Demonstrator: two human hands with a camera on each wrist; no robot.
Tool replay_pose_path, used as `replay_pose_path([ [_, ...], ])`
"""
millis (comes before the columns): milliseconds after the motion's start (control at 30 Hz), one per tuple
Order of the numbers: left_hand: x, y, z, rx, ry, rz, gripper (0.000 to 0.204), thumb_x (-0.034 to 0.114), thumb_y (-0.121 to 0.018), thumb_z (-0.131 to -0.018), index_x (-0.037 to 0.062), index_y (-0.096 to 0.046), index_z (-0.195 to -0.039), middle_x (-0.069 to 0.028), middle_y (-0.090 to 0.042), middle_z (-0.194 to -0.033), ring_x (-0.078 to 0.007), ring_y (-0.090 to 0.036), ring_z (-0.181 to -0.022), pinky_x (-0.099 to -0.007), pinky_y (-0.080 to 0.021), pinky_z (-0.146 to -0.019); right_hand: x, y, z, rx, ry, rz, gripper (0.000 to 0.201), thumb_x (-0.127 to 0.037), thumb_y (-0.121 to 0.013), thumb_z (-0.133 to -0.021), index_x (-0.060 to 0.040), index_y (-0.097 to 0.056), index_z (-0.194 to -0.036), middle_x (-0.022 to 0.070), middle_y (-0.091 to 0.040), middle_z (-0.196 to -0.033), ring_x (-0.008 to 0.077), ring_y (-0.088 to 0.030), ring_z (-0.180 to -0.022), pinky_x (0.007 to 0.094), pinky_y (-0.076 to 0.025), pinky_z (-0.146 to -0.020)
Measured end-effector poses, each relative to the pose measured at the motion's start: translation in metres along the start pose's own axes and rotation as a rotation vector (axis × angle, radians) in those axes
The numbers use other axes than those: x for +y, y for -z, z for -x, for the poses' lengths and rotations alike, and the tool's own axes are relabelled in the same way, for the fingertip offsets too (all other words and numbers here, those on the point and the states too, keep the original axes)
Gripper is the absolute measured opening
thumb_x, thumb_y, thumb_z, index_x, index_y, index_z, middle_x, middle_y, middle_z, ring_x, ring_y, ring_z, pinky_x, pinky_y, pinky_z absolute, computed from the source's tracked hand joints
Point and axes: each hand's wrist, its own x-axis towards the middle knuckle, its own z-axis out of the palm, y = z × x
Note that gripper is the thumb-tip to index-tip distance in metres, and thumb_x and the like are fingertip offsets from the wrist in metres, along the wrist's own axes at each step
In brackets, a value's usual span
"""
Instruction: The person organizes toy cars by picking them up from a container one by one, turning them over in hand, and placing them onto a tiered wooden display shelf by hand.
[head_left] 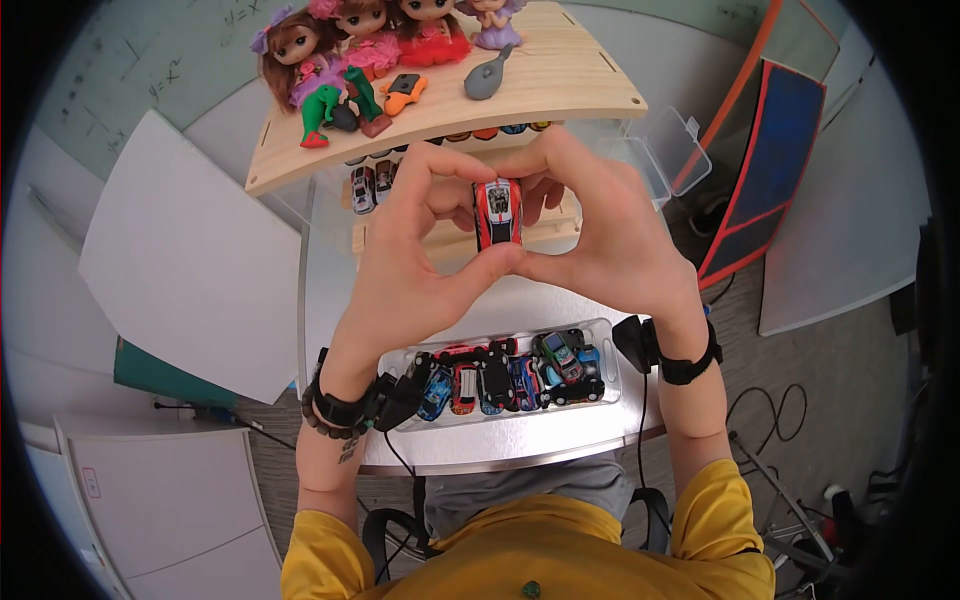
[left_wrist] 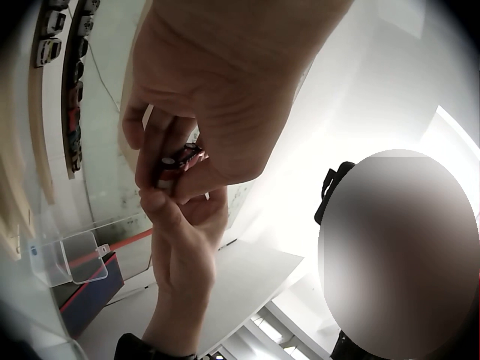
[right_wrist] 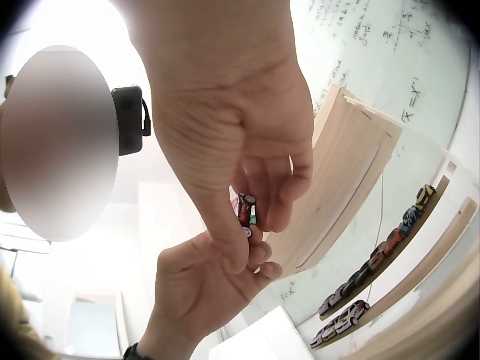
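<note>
A small red toy car (head_left: 498, 212) with white and black markings is held up in front of the shelf, high over the table. My left hand (head_left: 412, 245) pinches it from the left between thumb and fingers. From the other side my right hand (head_left: 610, 215) grips it the same way, and the two thumbs meet at its near end. In the left wrist view the toy car (left_wrist: 169, 176) is partly covered by fingers. The right wrist view shows only its wheels and a bit of its side. Below the hands, a clear tray (head_left: 612, 365) contains several toy cars (head_left: 494, 380).
Behind the hands stands a wooden-topped shelf (head_left: 560, 85) bearing dolls (head_left: 365, 40) and small animal figures (head_left: 403, 93). Toy cars (head_left: 363, 190) line its lower steps. A clear plastic box (head_left: 640, 165) with its lid raised is at the right. The table's front edge lies near my body.
</note>
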Motion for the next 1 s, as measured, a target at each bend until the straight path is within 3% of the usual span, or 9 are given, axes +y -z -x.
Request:
replay_pose_path([
  [267,-0.0039,0.0002,0.0004,-0.004,-0.009,0.021,0.051,0.003,-0.083,-0.084,0.0042,-0.049,-0.123,-0.0092,-0.075,-0.102,-0.0140,-0.070,-0.094,-0.0306,-0.052,-0.086,0.0003,0.0004,0.0006,-0.005,-0.004,0.011,0.050,-0.002,-0.086,-0.072,-0.0025,-0.054,-0.110,0.0114,-0.066,-0.101,0.0267,-0.064,-0.081,0.0372,-0.055,-0.072],
  [533,-0.0058,0.0003,-0.0003,0.042,-0.038,0.057,0.053,0.004,-0.083,-0.085,0.0046,-0.049,-0.126,-0.0085,-0.074,-0.104,-0.0136,-0.069,-0.095,-0.0303,-0.052,-0.086,-0.0038,-0.0033,0.0003,0.031,-0.069,-0.059,0.057,0.000,-0.084,-0.075,-0.0044,-0.057,-0.126,0.0095,-0.066,-0.107,0.0236,-0.063,-0.080,0.0357,-0.054,-0.074],
  [800,-0.0006,0.0001,-0.0012,0.015,0.024,0.157,0.060,0.005,-0.082,-0.087,0.0047,-0.045,-0.134,-0.0083,-0.073,-0.103,-0.0129,-0.067,-0.093,-0.0291,-0.052,-0.084,-0.0056,-0.0002,0.0000,0.006,-0.054,-0.049,0.059,-0.002,-0.084,-0.075,-0.0047,-0.057,-0.128,0.0088,-0.066,-0.108,0.0238,-0.064,-0.083,0.0358,-0.054,-0.075],
  [1000,-0.0024,-0.0012,-0.0011,0.027,0.014,0.175,0.057,0.005,-0.082,-0.087,0.0046,-0.045,-0.131,-0.0088,-0.072,-0.102,-0.0125,-0.067,-0.093,-0.0289,-0.052,-0.084,-0.0080,0.0009,-0.0011,0.015,-0.049,-0.041,0.058,-0.004,-0.085,-0.076,-0.0045,-0.058,-0.127,0.0087,-0.066,-0.107,0.0241,-0.063,-0.082,0.0359,-0.054,-0.074],
])
